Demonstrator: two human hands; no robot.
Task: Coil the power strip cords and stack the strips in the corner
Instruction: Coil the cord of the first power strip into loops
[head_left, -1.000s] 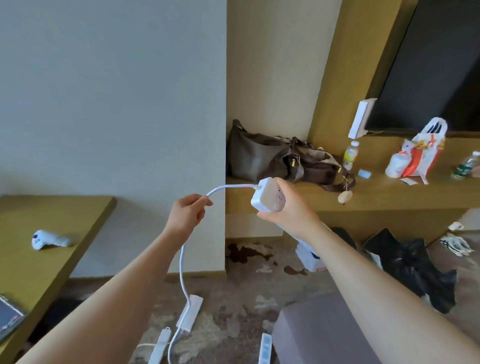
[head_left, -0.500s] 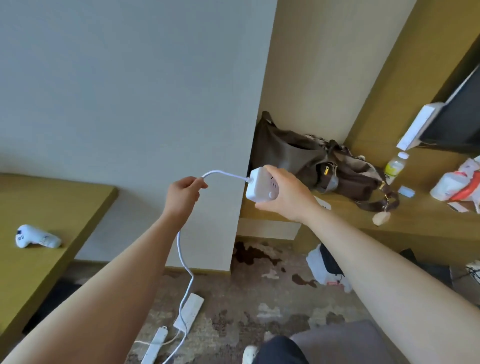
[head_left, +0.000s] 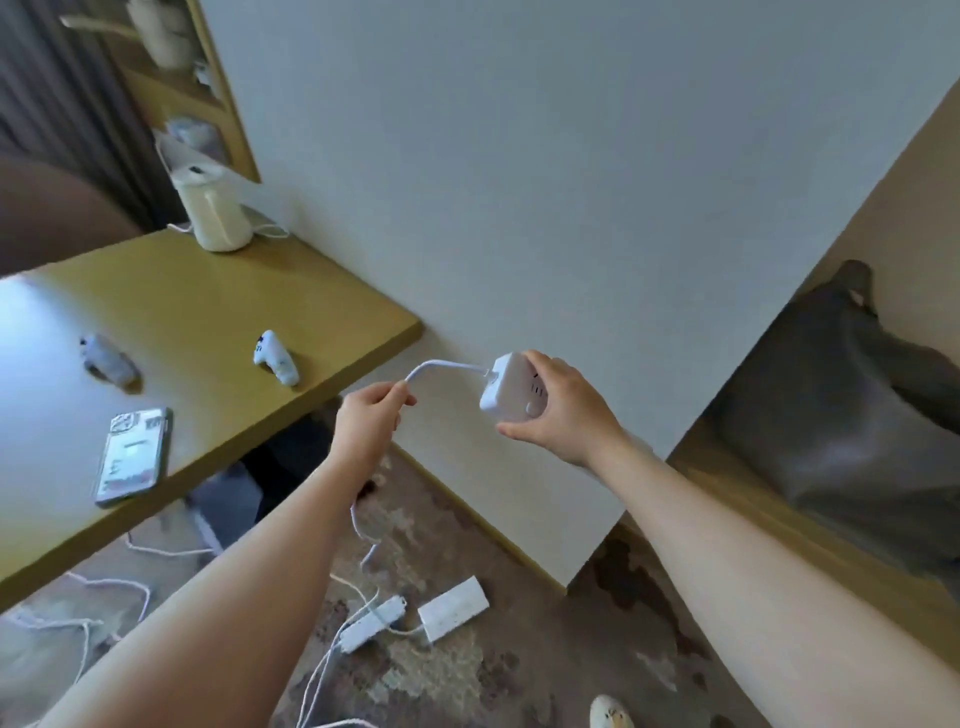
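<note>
My right hand (head_left: 558, 410) grips a small white power strip (head_left: 511, 388) in the air in front of the wall. Its white cord (head_left: 441, 367) arcs left from the strip into my left hand (head_left: 369, 423), which pinches it, then hangs below my left forearm toward the floor. Two more white power strips lie on the patterned carpet: a narrow one (head_left: 371, 623) and a wider one (head_left: 453, 608), with loose white cords (head_left: 104, 587) trailing left under the desk.
A wooden desk (head_left: 332, 322) at left carries a phone (head_left: 132, 457), two white controllers (head_left: 275, 358) and a cream kettle (head_left: 213, 213). A dark bag (head_left: 852, 415) sits on a wooden shelf at right. A protruding wall corner stands behind my hands.
The view has swung left and down, bringing the desk top and more floor into sight. Both hands keep their hold on the strip and cord, still close together.
</note>
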